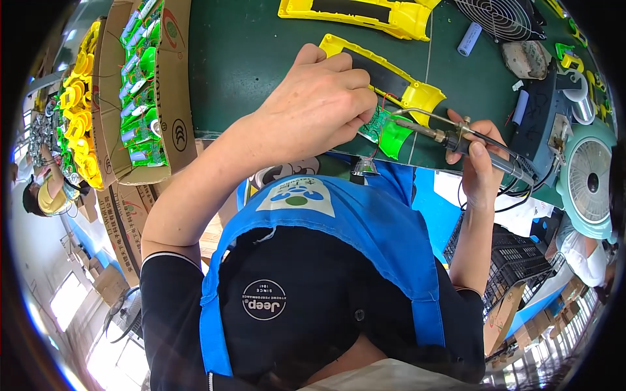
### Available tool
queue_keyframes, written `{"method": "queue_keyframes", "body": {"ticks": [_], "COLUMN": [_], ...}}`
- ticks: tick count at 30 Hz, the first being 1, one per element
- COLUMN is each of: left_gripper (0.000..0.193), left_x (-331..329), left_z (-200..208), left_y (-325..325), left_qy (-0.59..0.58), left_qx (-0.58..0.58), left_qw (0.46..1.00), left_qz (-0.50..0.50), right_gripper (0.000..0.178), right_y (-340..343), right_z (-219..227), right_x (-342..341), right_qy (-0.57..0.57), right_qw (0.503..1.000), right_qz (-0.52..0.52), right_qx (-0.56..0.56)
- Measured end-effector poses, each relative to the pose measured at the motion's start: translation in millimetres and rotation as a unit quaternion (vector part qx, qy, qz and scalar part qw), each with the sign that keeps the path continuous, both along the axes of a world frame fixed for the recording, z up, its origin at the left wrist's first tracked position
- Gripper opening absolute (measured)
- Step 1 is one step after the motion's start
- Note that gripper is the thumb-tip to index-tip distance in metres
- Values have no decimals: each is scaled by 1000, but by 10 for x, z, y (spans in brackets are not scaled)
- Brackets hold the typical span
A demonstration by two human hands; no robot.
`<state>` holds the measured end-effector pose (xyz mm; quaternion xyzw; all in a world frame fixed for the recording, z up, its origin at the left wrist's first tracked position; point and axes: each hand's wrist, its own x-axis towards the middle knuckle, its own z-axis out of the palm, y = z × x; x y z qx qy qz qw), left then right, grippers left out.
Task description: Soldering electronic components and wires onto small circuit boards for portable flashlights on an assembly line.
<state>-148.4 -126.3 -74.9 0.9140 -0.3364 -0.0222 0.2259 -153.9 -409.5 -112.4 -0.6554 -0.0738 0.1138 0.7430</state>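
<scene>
My right hand (481, 146) grips a soldering iron (448, 138) with a thin metal tube along it. The iron's tip points left, at a green circuit board (373, 124) attached to a bright green curved plastic piece (396, 138). My left hand (329, 94) is closed at the board's left side; its fingertips are hidden, so what they pinch cannot be made out. Thin red and black wires run near the board. Just beyond lies a yellow plastic casing (425, 98) with a dark inset. A small shiny reflector cup (364, 167) hangs at the table's near edge.
A second yellow casing (391, 23) lies farther back. At left, a cardboard box (176, 111) holds several green assemblies with cylindrical batteries. To the right are a loose battery (469, 39), a fan grille (499, 16), a solder spool (577, 88) and a pale green fan (589, 179).
</scene>
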Motion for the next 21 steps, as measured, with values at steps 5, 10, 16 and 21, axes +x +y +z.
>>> {"method": "queue_keyframes", "body": {"ticks": [5, 10, 16, 21], "left_gripper": [12, 10, 18, 26], "left_x": [18, 55, 382, 464], "left_z": [-1, 58, 107, 21], "left_y": [-16, -48, 84, 7], "left_qy": [4, 1, -18, -115], "left_qx": [5, 9, -147, 78], "left_qw": [1000, 1000, 986, 990], "left_qz": [1, 4, 82, 28], "right_gripper": [29, 29, 36, 50], "right_y": [2, -8, 159, 507], "right_z": [-42, -75, 153, 200], "right_x": [-1, 15, 214, 579], "right_qy": [-4, -20, -237, -267], "right_qw": [999, 995, 960, 961], "right_qz": [-33, -69, -149, -27], "right_qx": [34, 64, -1, -68]}}
